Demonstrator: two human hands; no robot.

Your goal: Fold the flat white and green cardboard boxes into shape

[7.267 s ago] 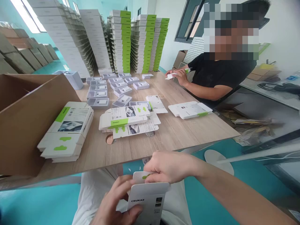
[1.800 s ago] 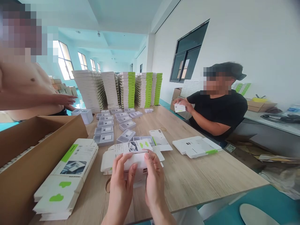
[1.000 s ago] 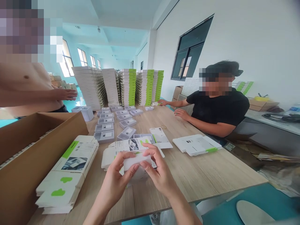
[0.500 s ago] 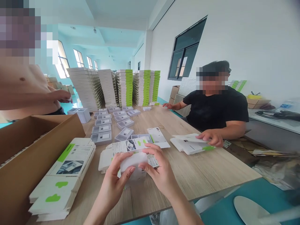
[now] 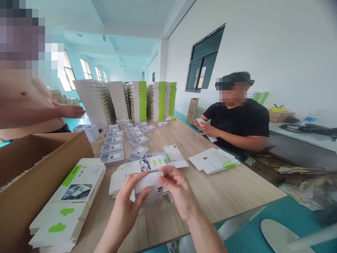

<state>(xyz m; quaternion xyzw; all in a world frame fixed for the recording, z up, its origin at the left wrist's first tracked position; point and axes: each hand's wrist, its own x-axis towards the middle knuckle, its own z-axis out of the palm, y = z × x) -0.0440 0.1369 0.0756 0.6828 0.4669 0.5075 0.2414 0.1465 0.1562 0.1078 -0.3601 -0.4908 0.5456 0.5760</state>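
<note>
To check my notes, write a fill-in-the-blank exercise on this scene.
The carton between the left hand and right hand is mainly ____ in colour.
The stack of flat cartons beside the brown box bears cloud-shaped patches coloured ____.
The seated co-worker wears a top coloured ____.
Seen from the camera, tall stacks stand at the ____ end of the table.
Missing words: white; green; black; far.

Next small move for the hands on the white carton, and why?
I'd press gently along the upper edge of the white carton with the right hand, the left hand steadying it. Both hands hold its upper end, so little repositioning seems needed, and the view doesn't show whether that end is fully closed.
</note>
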